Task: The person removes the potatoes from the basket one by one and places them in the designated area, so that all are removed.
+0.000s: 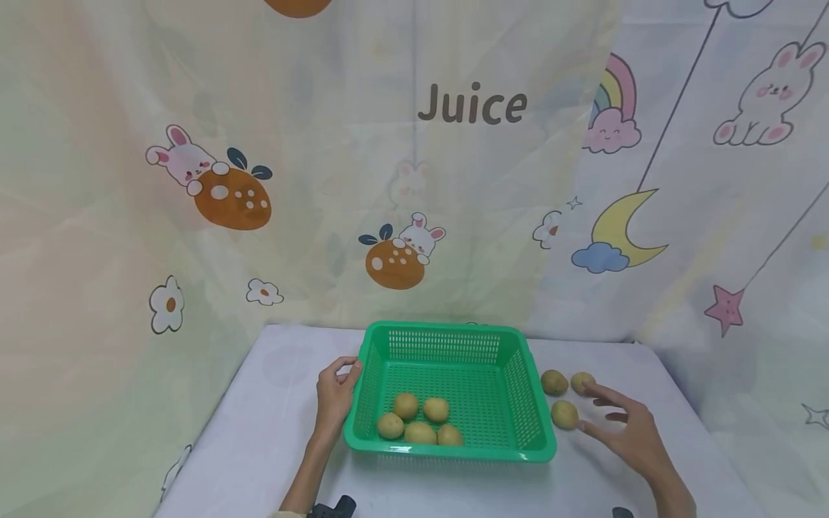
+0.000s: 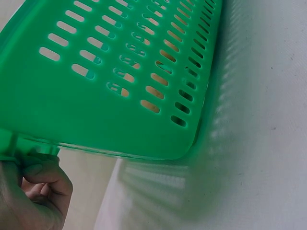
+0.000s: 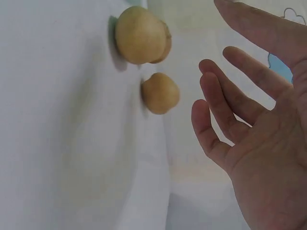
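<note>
A green plastic basket (image 1: 447, 455) with slotted walls stands on the table. At its left rim my left hand (image 1: 334, 396) grips the edge; the left wrist view shows the fingers (image 2: 50, 179) curled at the rim. Several small round potatoes (image 1: 419, 433) lie inside, toward the front left. Three more lie outside on the right: one potato (image 1: 554, 383) beside the basket, another potato (image 1: 582, 382) farther right, and a nearer potato (image 1: 565, 415). My right hand (image 1: 631, 435) hovers over these, fingers spread and holding nothing. In the right wrist view, potatoes (image 3: 140, 36) appear apart from the fingertips.
The table (image 1: 278, 403) has a white cover. Behind it hangs a curtain (image 1: 311, 237) printed with rabbits and oranges, meeting the table's back edge close behind the basket. A dark device (image 1: 333, 508) sits at my left wrist.
</note>
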Available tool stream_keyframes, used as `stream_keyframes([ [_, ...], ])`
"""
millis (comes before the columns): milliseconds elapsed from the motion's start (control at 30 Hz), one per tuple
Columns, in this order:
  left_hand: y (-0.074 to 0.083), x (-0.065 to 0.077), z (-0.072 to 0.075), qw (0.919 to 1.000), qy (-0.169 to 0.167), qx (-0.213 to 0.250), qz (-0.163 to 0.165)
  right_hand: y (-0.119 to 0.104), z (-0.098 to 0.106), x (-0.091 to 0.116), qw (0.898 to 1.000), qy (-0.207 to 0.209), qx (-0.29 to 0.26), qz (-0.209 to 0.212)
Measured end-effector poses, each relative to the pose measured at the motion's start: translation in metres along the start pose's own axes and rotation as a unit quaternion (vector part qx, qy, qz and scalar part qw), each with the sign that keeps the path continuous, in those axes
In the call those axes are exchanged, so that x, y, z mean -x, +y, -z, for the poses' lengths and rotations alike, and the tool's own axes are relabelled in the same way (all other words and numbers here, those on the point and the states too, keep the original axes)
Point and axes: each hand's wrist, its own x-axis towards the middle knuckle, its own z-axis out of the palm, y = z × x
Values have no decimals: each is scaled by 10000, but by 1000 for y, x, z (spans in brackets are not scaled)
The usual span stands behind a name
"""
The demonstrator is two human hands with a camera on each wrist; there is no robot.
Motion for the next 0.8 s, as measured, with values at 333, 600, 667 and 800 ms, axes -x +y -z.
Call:
stream_keyframes([
  [333,-2,-1,0,9999,4,-59,-87,-22,6,8,9973,624,-24,380],
  [600,-1,-1,1,10000,9,-49,-59,-42,7,9,9922,967,-240,745],
  [667,-1,-1,1,10000,-18,-37,-29,-45,6,9,9908,1020,-336,826],
  [800,-1,-1,1,10000,-37,-15,-24,-52,2,9,9886,1074,-493,938],
])
